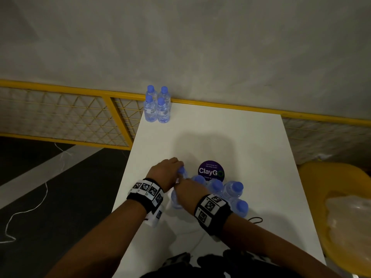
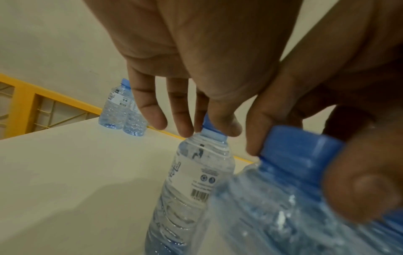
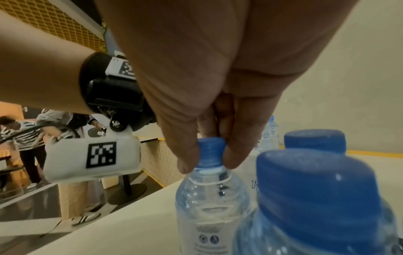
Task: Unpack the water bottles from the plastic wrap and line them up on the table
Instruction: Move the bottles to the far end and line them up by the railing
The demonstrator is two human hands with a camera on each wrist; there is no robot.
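Small clear water bottles with blue caps stand on a white table (image 1: 241, 137). My left hand (image 1: 177, 167) pinches the cap of one bottle (image 2: 196, 181) that stands upright on the table. Just beside it, my right hand (image 1: 181, 184) pinches the cap of a second bottle (image 3: 209, 215) at the left edge of the near cluster (image 1: 226, 189). Several more bottles stand in that cluster to the right of my hands. A group of bottles (image 1: 157, 105) stands at the table's far left corner. Crumpled clear plastic wrap (image 1: 349, 223) lies on a yellow chair to the right.
A round purple ClayGo sticker (image 1: 210, 170) lies just beyond the cluster. A yellow mesh railing (image 1: 60, 87) runs along the table's far edge. A black cord loop (image 1: 256, 219) lies near my right wrist. People (image 3: 24, 138) stand far off to the left, beyond the table.
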